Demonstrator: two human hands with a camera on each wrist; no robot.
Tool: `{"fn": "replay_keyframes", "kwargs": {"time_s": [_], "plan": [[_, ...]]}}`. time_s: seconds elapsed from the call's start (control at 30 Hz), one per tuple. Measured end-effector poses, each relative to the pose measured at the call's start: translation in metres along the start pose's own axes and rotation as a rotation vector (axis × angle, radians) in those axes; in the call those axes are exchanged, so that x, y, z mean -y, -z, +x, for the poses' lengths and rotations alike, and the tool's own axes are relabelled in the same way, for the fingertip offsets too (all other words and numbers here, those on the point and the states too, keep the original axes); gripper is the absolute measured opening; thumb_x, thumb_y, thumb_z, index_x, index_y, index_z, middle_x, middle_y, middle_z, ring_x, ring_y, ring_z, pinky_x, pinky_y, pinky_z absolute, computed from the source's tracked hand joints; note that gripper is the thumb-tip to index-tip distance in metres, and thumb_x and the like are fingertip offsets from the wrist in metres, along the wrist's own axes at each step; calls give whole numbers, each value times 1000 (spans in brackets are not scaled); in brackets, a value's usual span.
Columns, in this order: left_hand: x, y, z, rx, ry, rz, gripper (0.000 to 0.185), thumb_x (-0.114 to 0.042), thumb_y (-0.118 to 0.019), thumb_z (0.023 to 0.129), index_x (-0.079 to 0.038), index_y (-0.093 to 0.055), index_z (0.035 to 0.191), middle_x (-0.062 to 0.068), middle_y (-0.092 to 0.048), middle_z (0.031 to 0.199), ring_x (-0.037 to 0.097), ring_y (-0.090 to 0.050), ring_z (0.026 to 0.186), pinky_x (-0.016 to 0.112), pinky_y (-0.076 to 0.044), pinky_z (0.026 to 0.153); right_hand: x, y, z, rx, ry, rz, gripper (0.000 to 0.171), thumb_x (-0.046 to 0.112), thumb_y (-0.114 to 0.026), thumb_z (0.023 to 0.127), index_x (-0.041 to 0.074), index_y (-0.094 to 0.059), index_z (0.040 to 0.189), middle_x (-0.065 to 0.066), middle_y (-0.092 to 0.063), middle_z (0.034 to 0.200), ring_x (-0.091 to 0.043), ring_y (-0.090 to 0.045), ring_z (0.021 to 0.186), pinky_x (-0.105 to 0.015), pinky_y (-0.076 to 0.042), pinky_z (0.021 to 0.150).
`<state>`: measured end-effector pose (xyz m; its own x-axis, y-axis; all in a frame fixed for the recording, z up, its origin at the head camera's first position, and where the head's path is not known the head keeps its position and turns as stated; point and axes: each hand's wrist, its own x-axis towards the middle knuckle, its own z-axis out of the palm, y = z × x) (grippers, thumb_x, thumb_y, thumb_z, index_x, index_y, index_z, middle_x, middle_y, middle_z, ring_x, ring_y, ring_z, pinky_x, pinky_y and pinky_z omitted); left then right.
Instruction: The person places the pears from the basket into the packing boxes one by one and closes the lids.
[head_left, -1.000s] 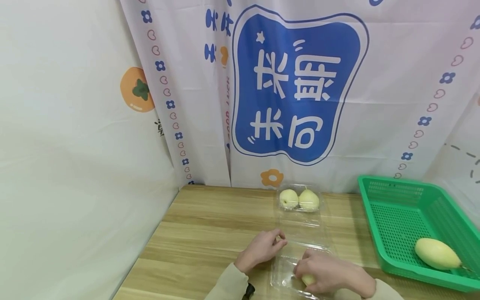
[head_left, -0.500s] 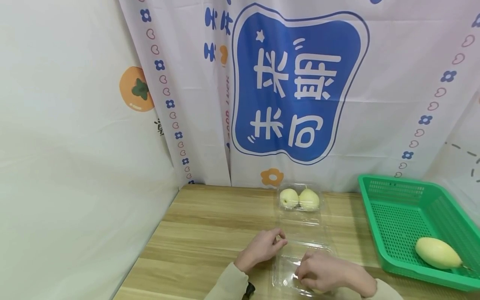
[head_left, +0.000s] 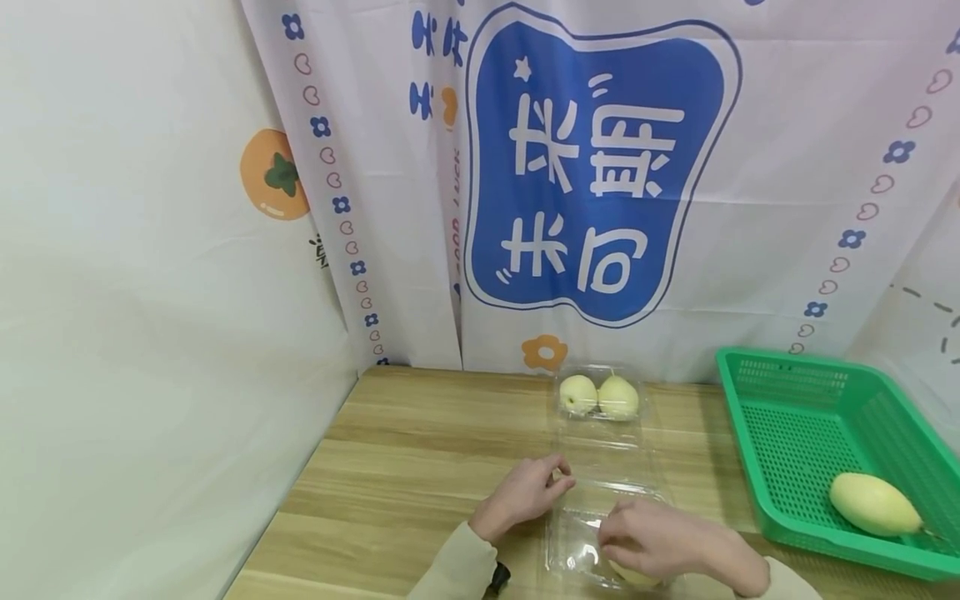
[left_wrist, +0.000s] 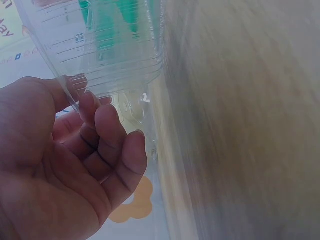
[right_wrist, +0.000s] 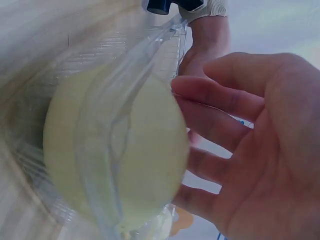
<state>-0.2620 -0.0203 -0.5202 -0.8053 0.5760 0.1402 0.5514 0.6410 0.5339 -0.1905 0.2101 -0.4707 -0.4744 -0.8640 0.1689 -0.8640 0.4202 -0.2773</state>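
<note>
The left hand (head_left: 525, 493) pinches the rim of the clear plastic clamshell box (head_left: 581, 533) between thumb and curled fingers (left_wrist: 117, 145), while the right hand (head_left: 660, 542) lies with loosely spread fingers (right_wrist: 220, 97) against the pale yellow fruit (right_wrist: 115, 150) sitting in the near tray of that box. At twelve o'clock from the hands a second clear box with two pale fruits (head_left: 600, 397) stands near the printed curtain (head_left: 592, 167), and at three o'clock a green basket (head_left: 795, 392) holds a yellow mango (head_left: 873, 504). All rest on the wooden table (head_left: 420, 467), both forearms coming in from six o'clock in pale sleeves.
</note>
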Motion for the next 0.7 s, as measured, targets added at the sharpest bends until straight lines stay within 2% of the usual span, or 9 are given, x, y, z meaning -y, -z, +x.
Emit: {"fn": "replay_keyframes", "kwargs": {"time_s": [0.17, 0.33, 0.47, 0.7], "plan": [[0, 1, 0, -1, 0, -5, 22, -33, -56, 100, -14, -65, 108, -14, -41, 56, -1, -32, 44, 17, -30, 42, 1, 11, 1, -19, -33, -9, 9, 18, -63, 94, 20, -71, 93, 16, -69, 90, 1, -61, 85, -23, -53, 73], [0, 1, 2, 10, 13, -6, 22, -32, -56, 100, -14, -65, 109, -13, -42, 56, -1, -33, 44, 17, -30, 41, -1, 27, -3, -33, -14, 6, 12, 13, -62, 94, 20, -66, 86, 17, -65, 84, 6, -55, 79, -22, -51, 71], [-1, 1, 2, 13, 18, -10, 22, -31, -56, 100, -13, -64, 110, -12, -44, 57, 0, -35, 45, 17, -33, 43, -4, 40, -9, -23, -46, 10, 12, 13, -61, 95, 21, -65, 88, 19, -62, 85, 8, -52, 79, -19, -49, 68], [-1, 0, 0, 15, 17, -6, 23, -33, -56, 100, -14, -64, 111, -13, -47, 59, 0, -36, 46, 17, -34, 44, -12, 57, -24, -54, -117, -46, 11, 17, -60, 97, 24, -68, 94, 18, -64, 89, 6, -58, 82, -22, -52, 68]]}}
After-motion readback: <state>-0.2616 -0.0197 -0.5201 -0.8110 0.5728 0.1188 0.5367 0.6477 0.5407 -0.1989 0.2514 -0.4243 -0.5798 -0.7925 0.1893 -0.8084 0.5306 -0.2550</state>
